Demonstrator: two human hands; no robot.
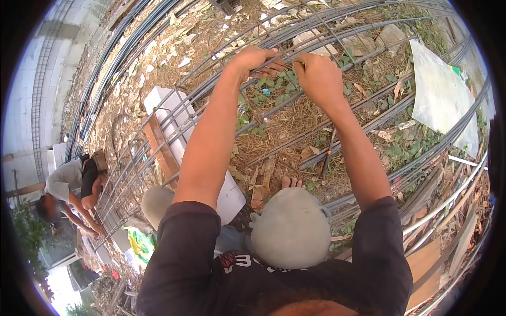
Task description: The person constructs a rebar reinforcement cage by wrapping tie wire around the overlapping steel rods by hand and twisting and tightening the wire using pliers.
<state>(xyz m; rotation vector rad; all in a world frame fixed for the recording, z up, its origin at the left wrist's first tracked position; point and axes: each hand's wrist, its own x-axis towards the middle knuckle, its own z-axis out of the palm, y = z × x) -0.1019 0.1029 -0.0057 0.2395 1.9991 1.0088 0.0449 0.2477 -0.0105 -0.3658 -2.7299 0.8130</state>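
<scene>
Both arms reach forward over a long cage of steel rebar [327, 37] that runs across the view. My left hand [253, 62] is curled around a bar of it, thumb above and fingers below. Close by on the right, my right hand [319, 79] is closed with its fingertips pinched together beside the same bars. Whatever lies in that pinch is hidden. Square stirrups [182, 97] cross the long bars at intervals.
A white block [232, 197] and a brown board [159, 150] lie under the cage at left. Loose rebar [110, 68] runs along the upper left. A pale sheet [440, 95] lies at right, near wood scraps [453, 247]. Another person [71, 184] bends over the cage's far left end.
</scene>
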